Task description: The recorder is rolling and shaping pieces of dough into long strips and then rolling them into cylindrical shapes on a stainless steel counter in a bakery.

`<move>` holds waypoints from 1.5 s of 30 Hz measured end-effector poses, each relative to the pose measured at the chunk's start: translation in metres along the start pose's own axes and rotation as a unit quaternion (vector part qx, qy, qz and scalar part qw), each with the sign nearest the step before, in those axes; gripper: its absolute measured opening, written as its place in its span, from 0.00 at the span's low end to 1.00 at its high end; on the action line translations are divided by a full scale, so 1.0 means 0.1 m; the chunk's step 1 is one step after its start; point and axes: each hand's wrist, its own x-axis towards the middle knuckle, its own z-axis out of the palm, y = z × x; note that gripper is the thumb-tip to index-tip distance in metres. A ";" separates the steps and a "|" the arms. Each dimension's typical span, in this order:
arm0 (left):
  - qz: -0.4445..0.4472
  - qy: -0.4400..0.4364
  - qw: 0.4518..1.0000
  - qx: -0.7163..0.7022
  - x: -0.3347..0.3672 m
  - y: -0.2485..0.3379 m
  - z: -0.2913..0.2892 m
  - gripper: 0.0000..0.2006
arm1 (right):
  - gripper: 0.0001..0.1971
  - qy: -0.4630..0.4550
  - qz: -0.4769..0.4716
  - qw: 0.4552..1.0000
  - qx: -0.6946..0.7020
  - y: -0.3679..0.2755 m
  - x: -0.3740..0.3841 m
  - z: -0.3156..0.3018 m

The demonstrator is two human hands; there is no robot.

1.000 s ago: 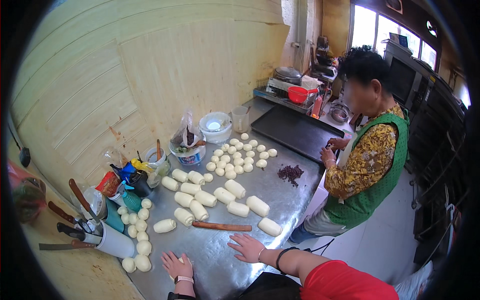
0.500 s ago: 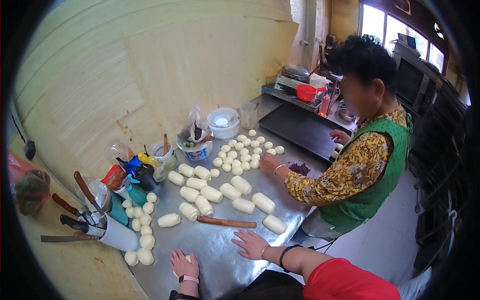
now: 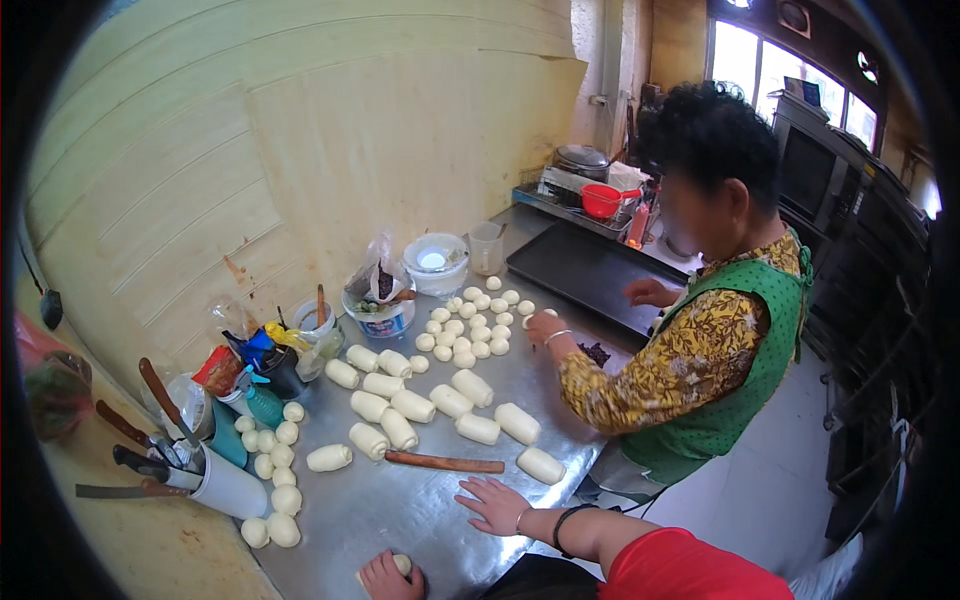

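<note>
My left hand (image 3: pixel 388 578) is at the near edge of the steel table, its fingers curled over a small piece of pale dough (image 3: pixel 402 564) that partly shows beside them. My right hand (image 3: pixel 490 504) lies on the tabletop with fingers spread, holding nothing. Just beyond it rests a wooden rolling pin (image 3: pixel 446 462). Several thick dough rolls (image 3: pixel 412 405) lie behind the pin, and one more roll (image 3: pixel 541 466) sits to the right of its end.
At the right a co-worker in a green apron (image 3: pixel 735 345) reaches over small dough balls (image 3: pixel 480 332). A black baking tray (image 3: pixel 590 270) lies at the back. More dough balls (image 3: pixel 285 500) line the left, by a white container (image 3: pixel 230 485) of knives. Tubs (image 3: pixel 437 265) stand along the wall.
My left hand has drawn nearer to me with its dough, and its fingers are more curled. My right hand stays spread on the table. The co-worker's hands have shifted slightly.
</note>
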 end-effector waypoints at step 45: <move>0.023 -0.067 0.996 -0.051 0.03 0.14 -0.03 0.33 | 0.29 -0.043 0.014 0.999 0.016 -0.09 0.02 -0.32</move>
